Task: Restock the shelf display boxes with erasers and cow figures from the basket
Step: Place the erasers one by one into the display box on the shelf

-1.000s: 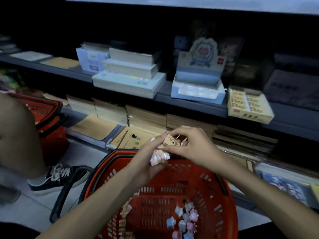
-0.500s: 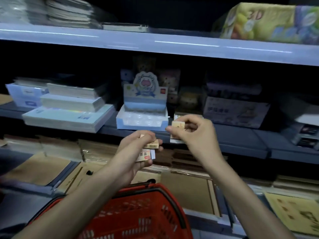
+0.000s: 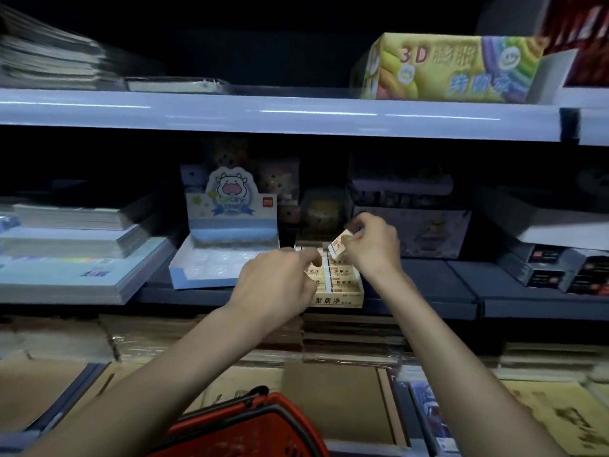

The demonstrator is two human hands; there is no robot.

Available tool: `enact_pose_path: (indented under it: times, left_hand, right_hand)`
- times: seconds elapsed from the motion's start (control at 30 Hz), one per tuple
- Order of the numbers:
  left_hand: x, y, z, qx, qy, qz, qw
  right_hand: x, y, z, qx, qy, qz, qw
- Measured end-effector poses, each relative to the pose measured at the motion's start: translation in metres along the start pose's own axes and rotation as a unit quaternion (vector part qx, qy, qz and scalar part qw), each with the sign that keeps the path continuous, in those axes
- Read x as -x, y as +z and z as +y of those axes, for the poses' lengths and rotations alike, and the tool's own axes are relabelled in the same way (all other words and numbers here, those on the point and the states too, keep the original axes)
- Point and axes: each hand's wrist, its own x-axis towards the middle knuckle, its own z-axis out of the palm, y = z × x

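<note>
We pinch one eraser [image 3: 337, 247] between the thumb and fingertips of our right hand [image 3: 374, 250], tilted just above the back right of the eraser box [image 3: 339, 300]. The tilt, we judge, lines its end up with a gap in the rows. Our left hand [image 3: 276, 285] lies over the left half of the eraser box, back towards us, forefinger stretched onto the packed rows, likely to steady them or make room. Whether its curled fingers hold more erasers we cannot tell. Both forearms reach up and forward, wrists converging on the eraser box. The cow box [image 3: 227, 225] stands just left of the eraser box, its tray seemingly unfilled. The basket [image 3: 263, 430] sits well below the eraser box, contents out of view.
</note>
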Motion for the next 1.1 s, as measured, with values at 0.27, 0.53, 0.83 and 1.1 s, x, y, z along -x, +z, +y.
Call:
enact_pose_path:
  times: [0.27,0.53,0.83,1.1]
  left_hand:
    - [0.006,0.011,0.000,-0.152,0.054,-0.029,0.986]
    - [0.013,0.011,-0.005,-0.158,0.063,-0.055,0.984]
    - [0.011,0.010,-0.008,-0.158,0.078,-0.070,0.982]
    - [0.011,-0.001,-0.004,-0.171,0.083,-0.093,0.977]
  right_hand:
    - [-0.002,0.022,0.012,0.081,-0.006,-0.029,0.996]
    - [-0.008,0.028,0.012,0.238,-0.046,-0.046,0.969]
    - [-0.010,0.029,0.019,0.227,-0.066,-0.028,0.971]
    - [-0.005,0.025,0.011,0.269,-0.068,-0.025,0.960]
